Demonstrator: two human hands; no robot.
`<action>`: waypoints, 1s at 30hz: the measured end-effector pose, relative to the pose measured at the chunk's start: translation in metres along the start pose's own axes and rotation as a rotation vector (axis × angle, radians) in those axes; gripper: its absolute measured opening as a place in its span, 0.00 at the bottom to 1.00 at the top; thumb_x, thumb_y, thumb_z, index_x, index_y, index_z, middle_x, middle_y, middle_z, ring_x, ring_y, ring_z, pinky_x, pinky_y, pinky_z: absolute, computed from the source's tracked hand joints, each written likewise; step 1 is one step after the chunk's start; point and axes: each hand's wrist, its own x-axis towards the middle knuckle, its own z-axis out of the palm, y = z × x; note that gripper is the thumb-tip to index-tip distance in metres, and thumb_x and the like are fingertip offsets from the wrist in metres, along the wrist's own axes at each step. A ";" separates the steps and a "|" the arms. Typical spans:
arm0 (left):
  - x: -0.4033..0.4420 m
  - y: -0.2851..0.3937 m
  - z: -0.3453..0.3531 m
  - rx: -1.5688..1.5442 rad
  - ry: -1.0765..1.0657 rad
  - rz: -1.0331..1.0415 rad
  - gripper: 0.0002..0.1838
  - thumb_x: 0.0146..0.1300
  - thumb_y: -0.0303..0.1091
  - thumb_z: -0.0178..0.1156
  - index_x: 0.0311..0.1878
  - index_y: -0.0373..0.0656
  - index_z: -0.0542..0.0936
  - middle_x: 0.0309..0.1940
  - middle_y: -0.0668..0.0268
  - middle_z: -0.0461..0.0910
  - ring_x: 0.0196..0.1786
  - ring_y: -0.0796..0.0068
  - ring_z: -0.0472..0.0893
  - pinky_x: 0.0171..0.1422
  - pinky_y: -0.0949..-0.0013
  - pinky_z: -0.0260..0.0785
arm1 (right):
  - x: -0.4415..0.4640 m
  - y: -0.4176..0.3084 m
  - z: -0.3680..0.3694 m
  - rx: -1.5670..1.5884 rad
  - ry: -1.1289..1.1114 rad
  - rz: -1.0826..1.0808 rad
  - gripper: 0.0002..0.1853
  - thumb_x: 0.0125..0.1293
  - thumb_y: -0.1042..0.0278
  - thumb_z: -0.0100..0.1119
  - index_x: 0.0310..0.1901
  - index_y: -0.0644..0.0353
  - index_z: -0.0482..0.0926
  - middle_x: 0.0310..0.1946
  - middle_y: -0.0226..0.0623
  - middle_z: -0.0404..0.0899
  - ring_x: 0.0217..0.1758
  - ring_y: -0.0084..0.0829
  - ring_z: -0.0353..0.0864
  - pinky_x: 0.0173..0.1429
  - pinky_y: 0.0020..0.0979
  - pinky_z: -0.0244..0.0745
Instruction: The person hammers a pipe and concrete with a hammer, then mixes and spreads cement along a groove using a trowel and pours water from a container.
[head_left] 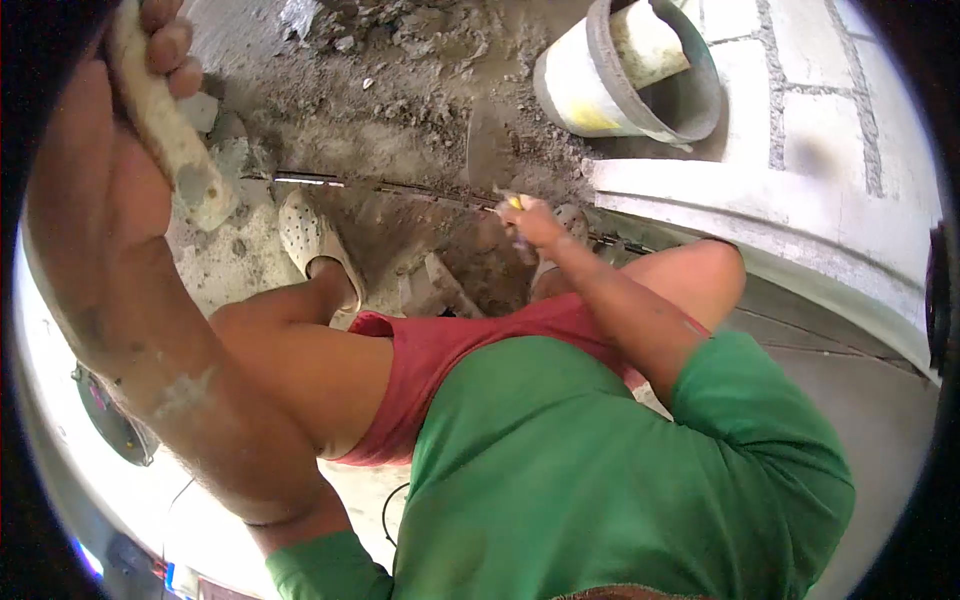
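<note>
My left hand (165,55), at the upper left, is closed around a long pale piece (165,120) with a rounded, dirt-stained end; what it is made of I cannot tell. Near the centre, my right hand (535,222) is closed on the handle of a trowel, with a bit of yellow showing at the fingers. The trowel's grey blade (490,145) points away over the rough grey-brown rubble (400,130) and blends into it.
At the upper right a dirty white bucket (580,85) leans, holding a pale cylindrical piece (645,45). A white block wall (820,130) stands at the right. A thin dark strip (390,187) crosses the ground. Broken pieces (435,285) lie between my feet in beige clogs (310,235).
</note>
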 end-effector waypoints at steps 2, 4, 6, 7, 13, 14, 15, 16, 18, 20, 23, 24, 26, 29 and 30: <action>0.013 -0.006 -0.015 -0.043 -0.082 -0.056 0.20 0.74 0.39 0.52 0.63 0.38 0.74 0.39 0.73 0.77 0.33 0.86 0.71 0.37 0.80 0.64 | 0.030 0.025 -0.034 -0.748 -0.008 -0.099 0.17 0.65 0.54 0.60 0.38 0.64 0.79 0.26 0.36 0.80 0.28 0.33 0.81 0.35 0.37 0.76; 0.016 -0.008 -0.013 -0.033 -0.020 -0.085 0.20 0.74 0.39 0.51 0.63 0.39 0.74 0.40 0.73 0.77 0.33 0.86 0.71 0.38 0.81 0.65 | 0.038 0.020 -0.037 -0.911 -0.129 -0.134 0.21 0.65 0.51 0.59 0.41 0.66 0.80 0.28 0.41 0.81 0.31 0.39 0.82 0.39 0.40 0.76; 0.016 -0.009 -0.006 -0.005 0.068 -0.099 0.20 0.74 0.39 0.51 0.63 0.39 0.74 0.41 0.72 0.78 0.33 0.86 0.71 0.38 0.81 0.65 | 0.052 0.034 -0.045 -1.070 -0.249 -0.167 0.25 0.64 0.48 0.58 0.43 0.68 0.80 0.30 0.45 0.83 0.34 0.45 0.84 0.43 0.43 0.77; 0.016 -0.009 -0.006 0.016 0.078 -0.115 0.19 0.74 0.38 0.50 0.63 0.39 0.74 0.41 0.72 0.78 0.33 0.87 0.71 0.37 0.81 0.65 | 0.062 0.050 -0.047 -1.185 -0.333 -0.245 0.26 0.64 0.46 0.57 0.45 0.67 0.80 0.36 0.49 0.83 0.40 0.48 0.83 0.47 0.45 0.77; 0.015 -0.001 -0.009 -0.046 -0.069 -0.168 0.19 0.75 0.38 0.49 0.63 0.40 0.74 0.41 0.73 0.78 0.33 0.87 0.72 0.36 0.81 0.64 | 0.069 0.039 -0.052 -1.177 -0.253 -0.072 0.29 0.64 0.43 0.55 0.50 0.64 0.80 0.49 0.54 0.81 0.54 0.53 0.80 0.58 0.48 0.73; 0.013 -0.003 -0.007 -0.111 -0.123 -0.204 0.19 0.75 0.38 0.49 0.62 0.40 0.74 0.41 0.73 0.78 0.33 0.87 0.72 0.36 0.81 0.64 | 0.072 0.037 -0.053 -1.188 -0.242 -0.050 0.28 0.64 0.43 0.55 0.52 0.62 0.80 0.50 0.54 0.81 0.55 0.53 0.80 0.60 0.47 0.73; 0.012 -0.003 0.005 -0.174 -0.176 -0.243 0.19 0.75 0.38 0.49 0.62 0.40 0.74 0.41 0.73 0.78 0.33 0.87 0.72 0.36 0.81 0.64 | 0.076 0.040 -0.051 -1.183 -0.247 -0.046 0.28 0.64 0.43 0.55 0.52 0.62 0.80 0.50 0.54 0.81 0.55 0.53 0.80 0.60 0.47 0.73; 0.006 -0.001 0.051 0.091 0.224 -0.171 0.19 0.74 0.38 0.49 0.63 0.39 0.74 0.41 0.72 0.78 0.33 0.87 0.72 0.36 0.81 0.63 | 0.082 0.042 -0.048 -1.168 -0.168 -0.076 0.28 0.64 0.44 0.55 0.52 0.62 0.80 0.50 0.54 0.81 0.55 0.53 0.80 0.59 0.47 0.73; 0.005 0.000 0.063 0.366 0.620 -0.089 0.19 0.74 0.38 0.49 0.63 0.39 0.73 0.41 0.71 0.78 0.33 0.87 0.71 0.36 0.81 0.62 | 0.101 0.037 -0.039 -1.148 -0.094 -0.108 0.27 0.65 0.44 0.55 0.52 0.62 0.79 0.50 0.54 0.81 0.54 0.53 0.80 0.59 0.47 0.73; 0.009 -0.001 0.033 0.212 0.168 -0.133 0.20 0.75 0.38 0.49 0.63 0.37 0.72 0.41 0.70 0.78 0.34 0.87 0.71 0.36 0.81 0.62 | 0.117 0.021 -0.026 -1.055 -0.112 -0.148 0.28 0.65 0.43 0.54 0.49 0.64 0.79 0.48 0.56 0.81 0.54 0.55 0.79 0.58 0.49 0.72; 0.012 0.000 0.038 0.117 -0.010 -0.187 0.21 0.75 0.40 0.48 0.64 0.36 0.71 0.40 0.70 0.78 0.34 0.87 0.70 0.36 0.81 0.61 | 0.112 0.002 -0.012 -1.081 -0.108 -0.086 0.26 0.65 0.44 0.54 0.47 0.64 0.79 0.48 0.54 0.81 0.55 0.54 0.79 0.58 0.49 0.72; 0.014 0.000 0.043 0.103 -0.020 -0.198 0.22 0.75 0.40 0.48 0.64 0.35 0.71 0.40 0.69 0.78 0.34 0.86 0.70 0.36 0.80 0.61 | 0.109 0.002 -0.012 -1.096 -0.079 -0.065 0.27 0.65 0.44 0.53 0.48 0.64 0.79 0.49 0.54 0.81 0.55 0.54 0.79 0.58 0.49 0.72; 0.017 0.001 0.048 -0.053 -0.177 -0.249 0.22 0.76 0.42 0.48 0.63 0.36 0.71 0.39 0.70 0.77 0.32 0.86 0.70 0.35 0.80 0.61 | 0.103 0.002 -0.011 -1.063 -0.049 -0.096 0.27 0.65 0.44 0.53 0.49 0.63 0.79 0.49 0.54 0.81 0.55 0.53 0.79 0.58 0.50 0.73; 0.015 -0.002 0.058 0.154 -0.134 -0.203 0.22 0.76 0.43 0.47 0.63 0.37 0.71 0.38 0.71 0.76 0.32 0.87 0.70 0.35 0.81 0.61 | 0.103 0.017 -0.018 -1.034 -0.032 -0.122 0.27 0.66 0.44 0.53 0.50 0.63 0.78 0.49 0.54 0.81 0.55 0.52 0.79 0.58 0.50 0.73; 0.013 -0.003 0.064 0.240 -0.103 -0.181 0.22 0.76 0.43 0.47 0.64 0.37 0.71 0.37 0.72 0.76 0.31 0.87 0.70 0.34 0.81 0.61 | 0.105 0.020 -0.023 -1.048 -0.044 -0.127 0.27 0.66 0.44 0.53 0.51 0.62 0.78 0.49 0.54 0.81 0.55 0.52 0.80 0.58 0.51 0.73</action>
